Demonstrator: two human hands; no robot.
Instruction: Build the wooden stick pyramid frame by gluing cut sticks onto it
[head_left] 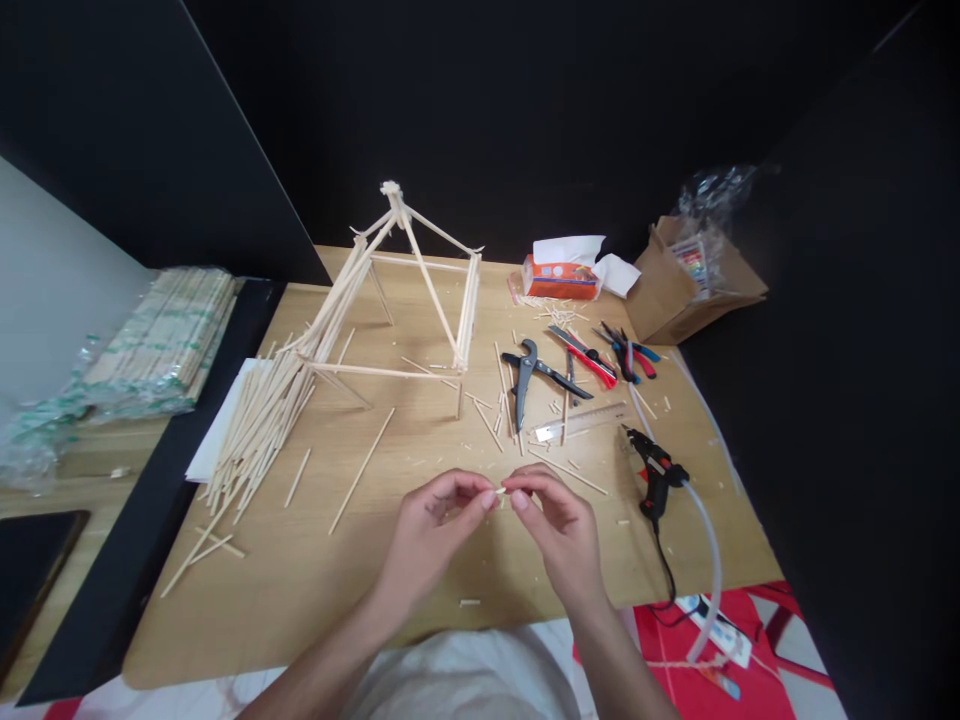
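Near the center of the frame, just below the middle, the left hand (431,525) and the right hand (559,525) nearly meet above the wooden surface (300,610); the fingers of each are pinched nearly closed, thumb against forefinger, on a short pale stick piece (500,491) — it sits between the two sets of fingertips and is mostly covered by them; a stick frame (382,371) stands on legs in the upper middle of the frame, its slanted sticks meeting at a lumpy peak; left of it a heap of loose sticks (259,430) fans down over a white sheet (201,458), with plastic-wrapped bundles (161,335) farther out at the left; right of center lie a dark cutter (527,372), a red utility knife (596,365), pliers (628,350) and a clear ruler (585,421), with short offcuts (559,312) scattered about; a black glue gun (657,482) lies to the right of the right hand, nozzle toward the upper left; beyond the tools — toward the upper right — are an orange tissue pack (561,280) and an open cardboard box (660,290) holding clear plastic.
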